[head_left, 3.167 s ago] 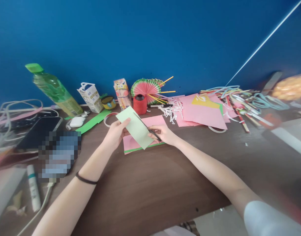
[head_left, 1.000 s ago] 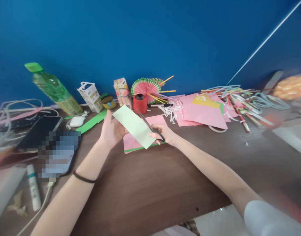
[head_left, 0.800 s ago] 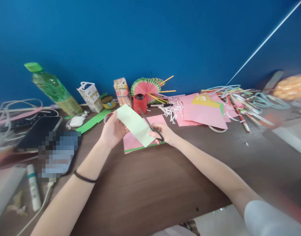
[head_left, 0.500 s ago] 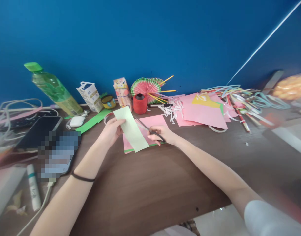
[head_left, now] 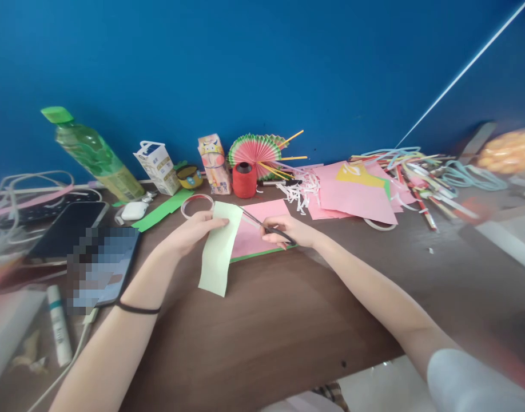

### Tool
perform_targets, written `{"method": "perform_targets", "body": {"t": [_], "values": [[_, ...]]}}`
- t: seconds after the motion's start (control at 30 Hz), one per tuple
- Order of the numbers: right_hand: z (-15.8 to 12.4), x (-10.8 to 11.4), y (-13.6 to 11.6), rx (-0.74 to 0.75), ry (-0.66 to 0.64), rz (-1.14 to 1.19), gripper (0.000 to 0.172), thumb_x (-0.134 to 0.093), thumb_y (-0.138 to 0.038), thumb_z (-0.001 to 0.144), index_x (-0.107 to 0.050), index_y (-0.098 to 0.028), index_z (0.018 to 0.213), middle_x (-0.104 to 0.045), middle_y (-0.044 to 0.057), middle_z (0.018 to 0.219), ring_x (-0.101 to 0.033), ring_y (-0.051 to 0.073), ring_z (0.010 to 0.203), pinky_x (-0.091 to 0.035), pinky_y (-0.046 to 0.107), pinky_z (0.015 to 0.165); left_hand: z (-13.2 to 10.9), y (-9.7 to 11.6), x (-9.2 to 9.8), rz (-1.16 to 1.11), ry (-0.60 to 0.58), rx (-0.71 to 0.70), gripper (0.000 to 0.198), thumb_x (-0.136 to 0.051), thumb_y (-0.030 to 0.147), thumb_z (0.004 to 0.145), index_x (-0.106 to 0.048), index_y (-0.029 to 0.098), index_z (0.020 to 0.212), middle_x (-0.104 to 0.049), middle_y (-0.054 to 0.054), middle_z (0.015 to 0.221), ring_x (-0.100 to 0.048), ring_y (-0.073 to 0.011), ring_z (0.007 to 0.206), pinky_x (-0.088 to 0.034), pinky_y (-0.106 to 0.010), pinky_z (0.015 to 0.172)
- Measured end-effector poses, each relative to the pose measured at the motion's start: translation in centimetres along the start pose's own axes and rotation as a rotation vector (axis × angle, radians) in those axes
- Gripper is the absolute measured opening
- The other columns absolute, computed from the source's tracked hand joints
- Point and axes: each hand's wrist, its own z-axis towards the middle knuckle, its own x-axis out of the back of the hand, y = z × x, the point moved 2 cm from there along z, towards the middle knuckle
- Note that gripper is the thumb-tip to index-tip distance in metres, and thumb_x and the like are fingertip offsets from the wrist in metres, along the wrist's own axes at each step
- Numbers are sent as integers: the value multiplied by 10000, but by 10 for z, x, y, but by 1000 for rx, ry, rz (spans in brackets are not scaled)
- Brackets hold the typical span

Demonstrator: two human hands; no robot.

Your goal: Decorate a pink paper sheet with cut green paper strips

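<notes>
While one hand (head_left: pixel 193 232) pinches one strip (head_left: pixel 217 260), another (head_left: pixel 303 232) grips one pair of scissors (head_left: pixel 282 233).

Illumination is soft and moderate. The wall (head_left: pixel 228 68) darkens rightward. Side edges are smeared; phone screen (head_left: pixel 106 266) is pixelated.

The dark brown tabletop (head_left: pixel 266 326) supports a white carton (head_left: pixel 159 167) and a red spool (head_left: pixel 244 182) near its rear edge. A tape roll (head_left: pixel 197 196) and a stack of pink and green paper (head_left: pixel 249 242) lie forward of these; a marker (head_left: pixel 59 332) lies on the left.
</notes>
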Motion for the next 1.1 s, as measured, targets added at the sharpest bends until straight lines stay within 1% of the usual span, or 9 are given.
{"method": "perform_targets", "body": {"t": [0.23,0.37,0.47,0.57,0.67,0.8,0.93,1.03,1.1], "values": [[-1,1,-3,2,35,-23,193,-620,-322,743,-547,-151,795,-443,-72,538,-400,35,408,-338,186,431,-6,8,-8,31,-29,7,296,-735,320,589,-682,159,832,-690,-59,707,-624,-183,558,-470,-246,461],[0,1,-1,4,48,-22,216,-624,-342,736,-541,-154,801,-451,-68,563,-402,38,406,-348,194,426,-5,7,-13,-116,-37,21,323,-742,258,576,-647,155,867,-711,-105,772,-678,-256,695,-544,-331,574],[1,2,1,-8,60,-35,235,-625,-358,729,-547,-154,817,-465,-61,579,-410,44,411,-343,198,417,-2,5,-14,-183,-44,21,292,-720,234,587,-635,138,849,-705,-119,773,-680,-259,731,-549,-339,612],[2,2,2,-5,81,-32,229,-626,-348,722,-553,-151,814,-463,-62,563,-406,45,405,-337,197,412,1,3,-14,-194,25,19,278,-739,272,585,-615,146,799,-671,-73,712,-664,-219,680,-542,-323,613],[3,2,4,8,105,-17,225,-626,-344,718,-552,-151,807,-452,-69,540,-394,43,395,-320,189,397,4,2,-12,-267,91,-78,306,-753,367,588,-571,164,729,-578,9,640,-606,-143,615,-527,-291,628],[3,3,6,-1,103,-11,231,-631,-346,717,-550,-153,815,-430,-79,499,-400,50,392,-309,183,391,9,-2,-8,-255,120,-205,343,-663,475,674,-515,166,641,-481,31,573,-483,-92,515,-411,-209,473],[3,3,8,-18,93,-2,227,-630,-345,724,-548,-154,815,-448,-72,521,-411,51,405,-327,191,414,12,-2,-3,-144,247,-321,311,-731,289,602,-545,188,829,-556,21,743,-530,-105,598,-430,-207,509],[4,1,9,-22,71,-5,242,-623,-362,734,-548,-153,831,-461,-68,532,-418,53,416,-343,198,439,11,0,-2,-278,363,-340,511,-742,178,555,-508,236,1006,-598,9,890,-599,-144,724,-504,-257,594],[4,-1,9,-23,53,-7,259,-624,-382,736,-549,-153,831,-458,-68,535,-418,54,421,-346,201,451,11,0,-3,-386,364,-277,463,-721,151,582,-536,215,1002,-629,-7,877,-614,-151,721,-522,-265,601]]}}
